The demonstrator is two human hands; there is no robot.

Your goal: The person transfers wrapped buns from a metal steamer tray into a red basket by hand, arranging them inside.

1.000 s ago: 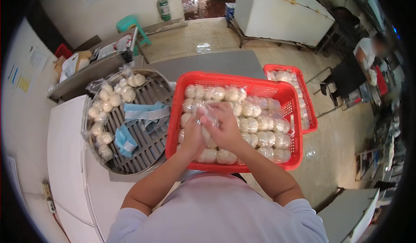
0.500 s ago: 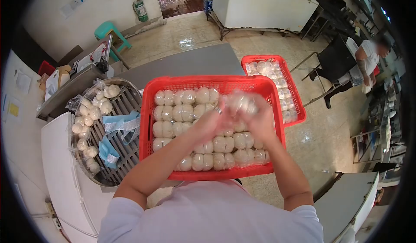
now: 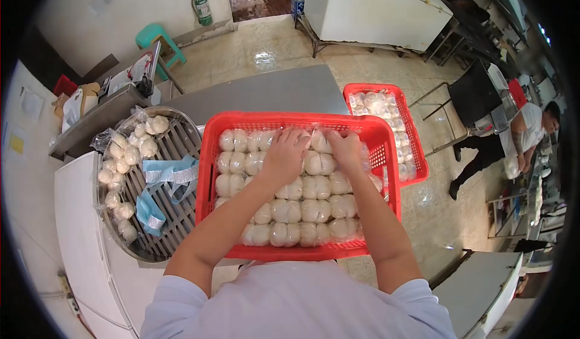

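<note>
A red plastic basket (image 3: 208,151) in front of me holds rows of round white buns (image 3: 287,212) in clear plastic wrap. At its far row a wrapped pack of buns (image 3: 320,141) sits between my two hands. From the left side, my left hand (image 3: 286,153) has its curved fingers against the pack. On the other side my right hand (image 3: 345,150) grips the pack's edge, fingers bent downward. Part of the pack and some fingertips are hidden behind the hands.
Left of the basket, a round slatted steamer tray (image 3: 181,227) carries bagged buns (image 3: 124,158) and blue strips (image 3: 151,211). A second red basket (image 3: 417,151) with packs stands beyond, at right. A co-worker (image 3: 522,136) is at the far right.
Both hands have lowered the pack from above the basket into its far row. The view has shifted slightly, and the co-worker at right has changed posture.
</note>
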